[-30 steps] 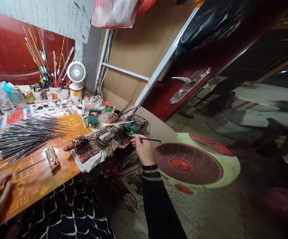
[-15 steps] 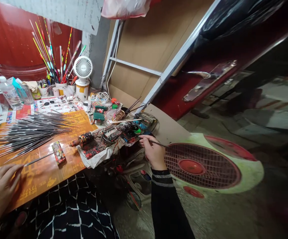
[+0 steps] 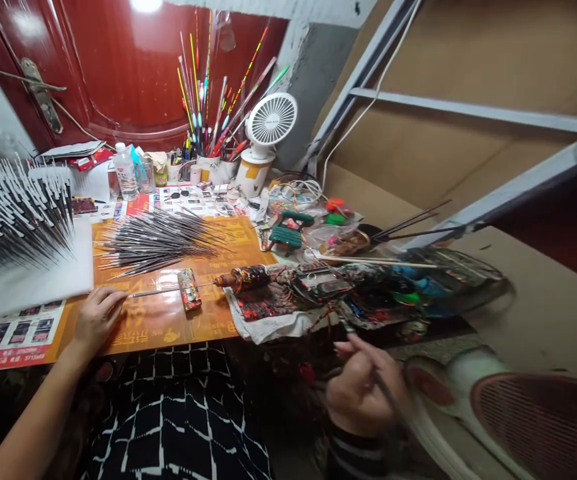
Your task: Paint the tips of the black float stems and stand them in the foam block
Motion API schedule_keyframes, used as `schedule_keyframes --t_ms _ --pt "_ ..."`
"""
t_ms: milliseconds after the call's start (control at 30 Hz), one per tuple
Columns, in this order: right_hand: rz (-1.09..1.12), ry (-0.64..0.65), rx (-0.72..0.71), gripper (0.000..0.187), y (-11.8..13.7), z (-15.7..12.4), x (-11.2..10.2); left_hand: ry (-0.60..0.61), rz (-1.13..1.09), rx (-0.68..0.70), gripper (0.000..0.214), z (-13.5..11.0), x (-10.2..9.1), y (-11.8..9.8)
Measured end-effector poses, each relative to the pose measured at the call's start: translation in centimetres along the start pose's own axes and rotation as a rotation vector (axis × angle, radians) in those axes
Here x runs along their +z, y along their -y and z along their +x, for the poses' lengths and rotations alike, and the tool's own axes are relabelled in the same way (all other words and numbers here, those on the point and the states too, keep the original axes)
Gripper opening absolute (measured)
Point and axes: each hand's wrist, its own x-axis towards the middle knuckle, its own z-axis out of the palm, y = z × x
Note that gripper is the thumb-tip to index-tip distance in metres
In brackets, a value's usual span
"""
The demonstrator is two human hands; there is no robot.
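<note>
My left hand (image 3: pixel 99 313) pinches the end of a thin grey fishing float (image 3: pixel 154 292). The float lies level across a paint-stained block (image 3: pixel 189 291), and its thin far end reaches the tip of a paint-crusted rotary tool (image 3: pixel 242 279). Lower right, my right hand (image 3: pixel 366 383) is closed round a paintbrush (image 3: pixel 349 327), slightly blurred, its tip pointing up toward the paint-smeared cloth (image 3: pixel 273 327) at the table edge. The brush is apart from the float. Behind the block, a heap of dark float bodies (image 3: pixel 163 241) covers part of the orange sheet (image 3: pixel 143 327).
At the left, many white-tipped floats stand in a white foam block (image 3: pixel 81 267). A white fan (image 3: pixel 271 120), cups of colourful floats (image 3: pixel 207 167) and a water bottle (image 3: pixel 125 172) line the back. Right of the table stands a larger fan (image 3: pixel 543 413) with a grille.
The view has swung left, bringing the foam block into sight. My right hand with the paintbrush has come back toward the table from the right. My left hand still holds the float.
</note>
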Motion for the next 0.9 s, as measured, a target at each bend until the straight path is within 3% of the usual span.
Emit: schedule_keyframes --t_ms 133,333,500,633,900 --pt "0.094 0.15 -0.28 0.022 2.7 -3.0 2.8 0.003 0.003 0.0 0.018 -0.4 -0.6 0.2" --pt "0.38 0.375 -0.444 0.045 5.7 -6.2 6.8 0.032 0.023 -0.011 0.021 -0.8 -0.8 0.2" --pt "0.494 0.481 -0.48 0.052 7.8 -8.3 9.7 0.03 0.038 0.004 0.021 -0.9 -0.8 0.2" --pt "0.56 0.486 -0.489 0.052 8.5 -9.4 11.5 0.019 0.046 -0.004 0.023 -1.2 -0.9 0.2" --pt "0.639 0.535 -0.489 0.053 9.9 -10.9 13.3 0.011 0.037 -0.011 0.023 -1.5 -0.1 0.1"
